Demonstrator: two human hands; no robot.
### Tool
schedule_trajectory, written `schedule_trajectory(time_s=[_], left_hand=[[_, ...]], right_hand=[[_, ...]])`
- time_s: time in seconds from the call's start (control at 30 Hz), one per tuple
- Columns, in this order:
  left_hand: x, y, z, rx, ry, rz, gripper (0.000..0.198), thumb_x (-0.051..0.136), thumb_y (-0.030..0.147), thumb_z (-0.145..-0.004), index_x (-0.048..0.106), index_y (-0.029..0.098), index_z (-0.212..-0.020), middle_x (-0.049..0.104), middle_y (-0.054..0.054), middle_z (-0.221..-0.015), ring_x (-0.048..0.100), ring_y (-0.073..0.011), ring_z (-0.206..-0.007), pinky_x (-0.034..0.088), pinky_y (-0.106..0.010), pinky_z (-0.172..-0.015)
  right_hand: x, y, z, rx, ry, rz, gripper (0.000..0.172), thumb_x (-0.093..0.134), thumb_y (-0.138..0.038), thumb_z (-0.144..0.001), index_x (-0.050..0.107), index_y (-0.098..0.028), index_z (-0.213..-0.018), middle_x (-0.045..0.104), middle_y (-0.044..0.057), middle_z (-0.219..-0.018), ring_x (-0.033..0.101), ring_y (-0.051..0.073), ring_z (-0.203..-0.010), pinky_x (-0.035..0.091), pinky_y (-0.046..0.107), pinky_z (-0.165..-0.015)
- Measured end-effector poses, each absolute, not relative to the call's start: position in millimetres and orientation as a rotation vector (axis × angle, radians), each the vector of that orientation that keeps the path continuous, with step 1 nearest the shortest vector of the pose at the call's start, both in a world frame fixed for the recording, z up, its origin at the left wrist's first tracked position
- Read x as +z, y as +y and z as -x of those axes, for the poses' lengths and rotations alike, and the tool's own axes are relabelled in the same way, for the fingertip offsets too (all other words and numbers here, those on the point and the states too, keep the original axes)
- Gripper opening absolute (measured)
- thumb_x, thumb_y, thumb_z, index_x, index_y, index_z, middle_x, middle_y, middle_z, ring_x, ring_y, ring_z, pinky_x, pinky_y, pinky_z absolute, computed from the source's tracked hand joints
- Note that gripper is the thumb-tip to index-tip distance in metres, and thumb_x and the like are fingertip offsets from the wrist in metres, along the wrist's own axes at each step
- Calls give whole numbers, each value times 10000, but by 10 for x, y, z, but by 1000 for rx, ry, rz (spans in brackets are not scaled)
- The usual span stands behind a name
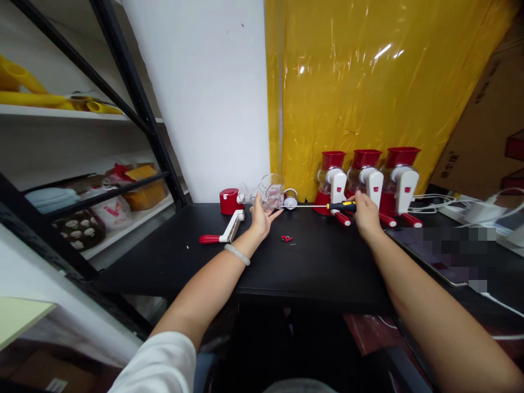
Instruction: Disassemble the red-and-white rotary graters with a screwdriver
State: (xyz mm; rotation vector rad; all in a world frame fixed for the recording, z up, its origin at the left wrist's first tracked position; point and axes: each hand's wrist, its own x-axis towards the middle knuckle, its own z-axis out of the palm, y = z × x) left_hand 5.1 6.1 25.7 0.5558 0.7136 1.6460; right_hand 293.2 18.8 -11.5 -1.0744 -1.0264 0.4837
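My left hand [262, 216] grips a clear plastic grater body [272, 188] above the table. A screwdriver [343, 207] with a black and yellow handle is held in my right hand [365, 214]; its long shaft points left, and the tip reaches the clear body near my left fingers. Whether the tip touches a screw is too small to tell. Left of the body sits a red base [230, 201], with a white crank handle [231, 228] with a red grip in front of it. A small red part [287, 238] lies below my hands. Behind the shaft is a round white part [290, 201].
Along the back right stand three assembled red and white rotary graters [367, 180]. Farther right lie a tablet [426, 254] and white cables [436, 204]. A black-framed shelf [149, 131] rises at the left. Yellow sheeting [352, 82] hangs behind the black table [311, 273].
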Motion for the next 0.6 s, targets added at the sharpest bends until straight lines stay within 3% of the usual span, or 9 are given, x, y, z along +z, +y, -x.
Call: schedule_trajectory(time_s=[0.1, 0.2, 0.3, 0.4, 0.5, 0.6], left_hand=[[258, 61, -39, 1647, 728, -573, 406, 579, 488, -958, 502, 267, -1290, 698, -104, -1166, 727, -219, -979, 616, -479, -882], [256, 58, -37, 1648, 724, -600, 372, 564, 481, -966, 517, 254, -1257, 702, -103, -1135, 729, -211, -945, 613, -485, -884], [260, 47, -47, 1650, 719, -604, 358, 573, 472, -963, 520, 252, -1241, 706, -98, -1105, 729, -206, -930, 609, -489, -889], [274, 36, -55, 1656, 716, -581, 363, 583, 465, -961, 516, 254, -1249, 712, -94, -1098, 729, -197, -915, 606, -489, -898], [284, 35, -53, 1668, 710, -564, 365, 589, 454, -961, 512, 253, -1256, 713, -93, -1122, 731, -195, -917, 601, -492, -912], [283, 42, -49, 1669, 710, -555, 377, 590, 461, -959, 505, 259, -1265, 715, -92, -1133, 733, -200, -936, 599, -496, -917]], right_hand=[[-102, 203, -2884, 597, -924, 977, 413, 776, -597, -640, 622, -234, -763, 622, -12, -770, 561, 135, -656, 461, 243, -517], [-100, 228, -2862, 759, -856, 816, 385, 814, -490, -560, 606, -256, -783, 625, -20, -827, 602, 152, -700, 514, 265, -534], [-119, 246, -2892, 768, -849, 841, 377, 734, -591, -657, 603, -249, -744, 624, 3, -800, 601, 159, -684, 528, 279, -525], [-147, 252, -2927, 664, -877, 1050, 527, 556, -741, -793, 615, -225, -702, 601, 27, -691, 542, 141, -589, 463, 254, -458], [-159, 251, -2918, 615, -938, 1110, 484, 657, -700, -751, 628, -218, -720, 580, 2, -658, 507, 119, -565, 425, 227, -446], [-135, 240, -2880, 681, -895, 958, 384, 799, -554, -622, 628, -238, -757, 614, -19, -762, 558, 124, -653, 480, 225, -508]])
